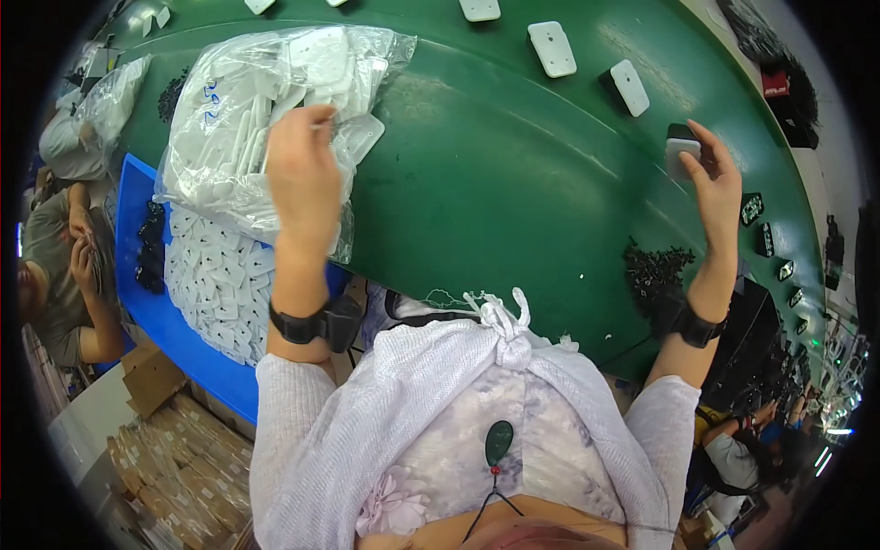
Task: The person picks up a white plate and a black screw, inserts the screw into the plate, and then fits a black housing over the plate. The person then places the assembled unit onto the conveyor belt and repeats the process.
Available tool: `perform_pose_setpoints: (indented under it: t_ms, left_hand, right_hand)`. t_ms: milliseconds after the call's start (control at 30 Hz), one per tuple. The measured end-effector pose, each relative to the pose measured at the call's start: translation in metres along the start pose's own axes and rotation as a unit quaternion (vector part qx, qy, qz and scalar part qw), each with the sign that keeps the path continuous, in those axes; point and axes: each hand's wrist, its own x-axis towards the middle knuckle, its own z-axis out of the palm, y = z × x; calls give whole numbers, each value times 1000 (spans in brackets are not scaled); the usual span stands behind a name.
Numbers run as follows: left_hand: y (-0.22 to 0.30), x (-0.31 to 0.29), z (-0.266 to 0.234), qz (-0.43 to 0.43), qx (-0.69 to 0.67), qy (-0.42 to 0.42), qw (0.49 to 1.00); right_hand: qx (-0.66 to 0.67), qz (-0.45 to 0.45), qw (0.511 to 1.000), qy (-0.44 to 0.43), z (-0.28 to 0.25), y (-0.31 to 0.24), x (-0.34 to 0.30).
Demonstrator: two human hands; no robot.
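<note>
My left hand (307, 174) is over a clear plastic bag (390, 46) full of white rounded plates (243, 128). Its fingers are curled together and slightly blurred; what they hold, if anything, I cannot make out. Out to the right, my right hand (720, 179) grips a small black case with a pale cover (680, 147), thumb on the cover and fingers round the far side. Beyond it on the green table stand more black cases with white covers (631, 89), (551, 49) in a curved row.
A blue bin (137, 247) at the left holds many small white pieces (215, 284) and black parts (150, 247). A pile of small black pieces (655, 268) lies by my right forearm. Open black cases (766, 240) line the table's right edge. Another person (69, 266) works at far left.
</note>
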Motion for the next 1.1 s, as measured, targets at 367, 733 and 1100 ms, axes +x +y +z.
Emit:
perform_pose_setpoints:
  t_ms: [367,733,1100]
  left_hand:
    - [-58,6,-14,41,156,-118,980]
    - [0,-6,-6,82,82,-133,984]
    - [-20,-22,23,138,218,-137,956]
  right_hand:
    - [6,122,980,-155,-21,40,50]
    - [-71,68,995,-27,-32,39,33]
    - [-58,-36,990,127,-23,-32,-65]
